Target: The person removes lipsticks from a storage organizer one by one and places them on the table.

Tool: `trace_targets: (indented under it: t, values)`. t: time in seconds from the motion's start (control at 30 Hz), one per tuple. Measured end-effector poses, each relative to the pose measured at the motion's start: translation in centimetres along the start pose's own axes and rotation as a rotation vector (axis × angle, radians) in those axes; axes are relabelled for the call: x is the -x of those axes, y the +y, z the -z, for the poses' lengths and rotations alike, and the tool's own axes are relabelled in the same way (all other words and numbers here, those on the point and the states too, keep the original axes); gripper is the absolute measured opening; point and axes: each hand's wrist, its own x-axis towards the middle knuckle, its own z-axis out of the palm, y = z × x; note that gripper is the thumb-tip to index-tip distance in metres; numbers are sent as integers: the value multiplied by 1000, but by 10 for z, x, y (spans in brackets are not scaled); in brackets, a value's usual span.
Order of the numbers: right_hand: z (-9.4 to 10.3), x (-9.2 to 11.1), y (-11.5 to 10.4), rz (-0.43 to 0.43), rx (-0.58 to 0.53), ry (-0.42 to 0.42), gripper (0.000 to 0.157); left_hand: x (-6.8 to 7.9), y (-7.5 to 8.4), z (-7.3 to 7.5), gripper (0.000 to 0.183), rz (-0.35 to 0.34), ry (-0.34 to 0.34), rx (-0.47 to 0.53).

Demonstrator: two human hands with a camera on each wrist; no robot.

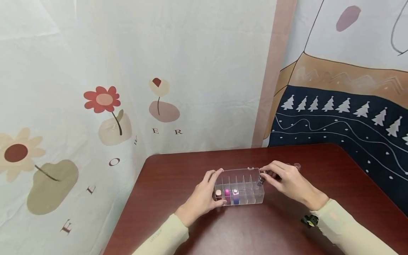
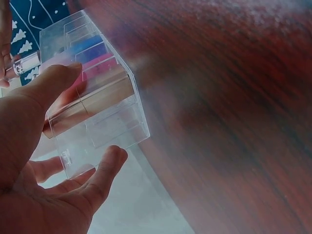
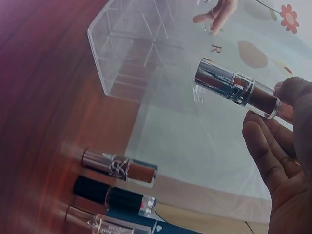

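A clear divided organizer box (image 1: 255,198) stands on the table. My left hand (image 1: 202,198) grips its left end, thumb at the front and fingers at the back. Three tubes stand in the front row of compartments: one with a beige top (image 1: 218,193), a bright pink one (image 1: 227,194) and a blue one (image 1: 236,199). At the box's right end, my right hand (image 1: 288,180) pinches a lip gloss tube (image 3: 239,88) by its clear end. Its silver end points towards the box, and reddish-brown colour shows through the clear part.
Beyond my right hand, three more tubes stand on the dark red table (image 1: 178,170): a silver and brown one (image 3: 119,166), a black one (image 3: 114,196) and a clear one (image 3: 109,225). Patterned cloths (image 1: 207,71) hang behind the table. A small black device (image 1: 310,220) sits at my right wrist.
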Motion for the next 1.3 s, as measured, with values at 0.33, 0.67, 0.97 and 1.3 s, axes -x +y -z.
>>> trace_targets:
  t: [0.33, 0.67, 0.97, 1.3]
  values:
    - [8, 0, 6, -30, 20, 23, 24, 0, 7, 6, 117, 68, -47, -24]
    - [13, 15, 19, -80, 53, 29, 44, -1, 8, 6, 117, 68, -61, -4]
    - [16, 25, 29, -114, 91, -3, 45, -3, 7, 6, 117, 65, -53, -11]
    - [11, 37, 36, -134, 104, -18, 38, -2, 7, 6, 117, 56, -51, -11]
